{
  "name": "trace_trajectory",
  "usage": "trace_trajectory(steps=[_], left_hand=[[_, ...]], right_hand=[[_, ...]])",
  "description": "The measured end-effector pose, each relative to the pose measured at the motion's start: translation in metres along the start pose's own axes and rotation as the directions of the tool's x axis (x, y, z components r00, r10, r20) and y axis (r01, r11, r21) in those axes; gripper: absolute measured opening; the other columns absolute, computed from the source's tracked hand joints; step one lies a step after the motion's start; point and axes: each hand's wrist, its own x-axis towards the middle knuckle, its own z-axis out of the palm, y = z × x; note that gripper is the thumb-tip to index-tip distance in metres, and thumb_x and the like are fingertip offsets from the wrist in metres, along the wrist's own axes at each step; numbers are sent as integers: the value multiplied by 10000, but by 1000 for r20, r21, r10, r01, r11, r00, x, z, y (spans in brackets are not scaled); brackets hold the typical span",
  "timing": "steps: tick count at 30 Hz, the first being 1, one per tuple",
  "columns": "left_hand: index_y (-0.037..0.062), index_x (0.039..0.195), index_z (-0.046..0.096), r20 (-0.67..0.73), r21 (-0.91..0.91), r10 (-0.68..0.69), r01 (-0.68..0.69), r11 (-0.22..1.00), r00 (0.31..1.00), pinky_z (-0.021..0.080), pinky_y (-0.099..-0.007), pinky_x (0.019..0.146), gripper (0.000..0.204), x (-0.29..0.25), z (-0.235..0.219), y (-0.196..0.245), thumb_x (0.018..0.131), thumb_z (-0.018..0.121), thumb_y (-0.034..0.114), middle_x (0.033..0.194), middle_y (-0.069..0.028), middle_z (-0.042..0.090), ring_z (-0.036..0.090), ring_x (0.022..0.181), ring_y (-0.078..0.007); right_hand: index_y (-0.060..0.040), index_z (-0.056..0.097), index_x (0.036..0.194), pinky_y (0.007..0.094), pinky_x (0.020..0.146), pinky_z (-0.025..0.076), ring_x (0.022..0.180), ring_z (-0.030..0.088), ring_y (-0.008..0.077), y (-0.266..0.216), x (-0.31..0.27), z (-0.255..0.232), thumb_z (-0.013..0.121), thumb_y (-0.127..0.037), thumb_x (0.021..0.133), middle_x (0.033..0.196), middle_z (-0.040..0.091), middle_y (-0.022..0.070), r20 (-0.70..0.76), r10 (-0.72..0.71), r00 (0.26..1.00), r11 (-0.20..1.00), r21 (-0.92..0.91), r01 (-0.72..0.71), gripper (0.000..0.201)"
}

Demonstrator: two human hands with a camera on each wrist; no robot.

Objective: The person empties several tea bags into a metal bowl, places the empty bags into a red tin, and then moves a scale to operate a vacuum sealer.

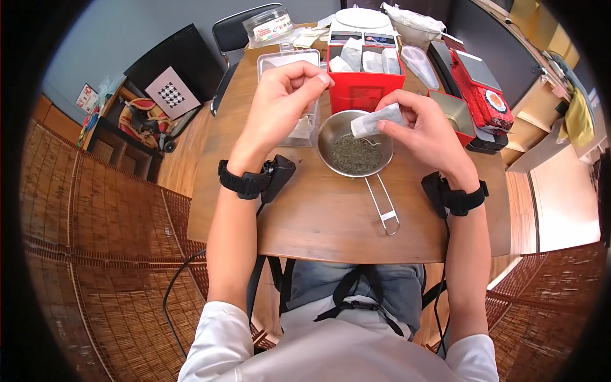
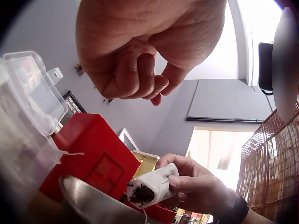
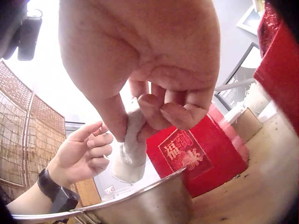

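My right hand (image 1: 429, 130) pinches a white tea bag (image 1: 375, 120) between thumb and fingers over a metal pan (image 1: 327, 130). In the left wrist view the bag's mouth is open, with dark leaves (image 2: 142, 193) inside. A thin string hangs below the bag. Dried green leaves (image 1: 356, 156) cover the pan's bottom. To the left, my left hand (image 1: 283, 105) is raised above the pan's far side, fingers curled and thumb against the forefinger. Nothing shows between those fingertips. Behind the pan stands a red box (image 1: 366, 90) with several white tea bags (image 1: 375, 62) in it.
A clear plastic box (image 1: 299, 62) with its lid up stands left of the red box. Behind sits a white scale (image 1: 361, 20). At right are an open red tin (image 1: 453, 111) and a red package (image 1: 487, 95). The pan's wire handle (image 1: 384, 207) points toward the table's near edge.
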Motion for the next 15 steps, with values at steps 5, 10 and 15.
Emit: trace_trajectory(steps=[5, 10, 15], left_hand=[[2, 970, 706, 27, 15, -7, 6, 1000, 1000, 377, -188, 578, 133, -1, 2, 2, 968, 645, 120, 806, 23, 671, 515, 684, -10], [2, 964, 706, 21, 25, 5, -6, 1000, 1000, 408, -192, 607, 138, 0, 4, 0, 966, 650, 128, 827, 17, 677, 539, 709, -18], [4, 954, 707, 28, 22, -29, 28, 999, 999, 424, -197, 634, 145, 0, 3, -2, 959, 662, 142, 830, 18, 676, 538, 717, -23]], right_hand=[[2, 667, 986, 242, 544, 325, 620, 390, 34, -7, -1, -1, 714, -46, 854, 703, 513, -52, -34, 28, 999, 997, -72, -31, 147], [-4, 700, 958, 315, 551, 392, 578, 467, 125, -13, -1, 3, 729, -110, 815, 624, 535, 38, -129, -43, 991, 981, -192, 18, 180], [20, 686, 957, 312, 667, 507, 691, 638, 156, -9, -1, 4, 698, -89, 814, 750, 682, 94, -131, -63, 989, 997, -54, 56, 180]])
